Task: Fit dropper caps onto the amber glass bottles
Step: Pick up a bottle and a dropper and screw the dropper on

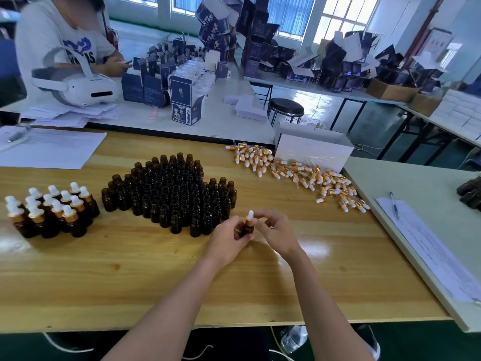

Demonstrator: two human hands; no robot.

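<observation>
My left hand (226, 242) grips an amber glass bottle (247, 229) upright just above the wooden table (156, 277). A dropper cap (250, 218), gold collar with a white bulb, sits on its neck, and the fingers of my right hand (276, 230) curl around that cap. A dense cluster of uncapped amber bottles (171, 194) stands just beyond my hands. Several capped bottles (52, 212) stand grouped at the far left. A loose pile of dropper caps (299, 175) lies at the back right of the table.
A white open box (312, 147) stands behind the cap pile. Papers (49, 149) lie at the back left, and a clipboard sheet with a pen (395, 204) on the adjoining table at right. Across the table sits a person (59, 43) beside a white headset (78, 87) and blue cartons (182, 100).
</observation>
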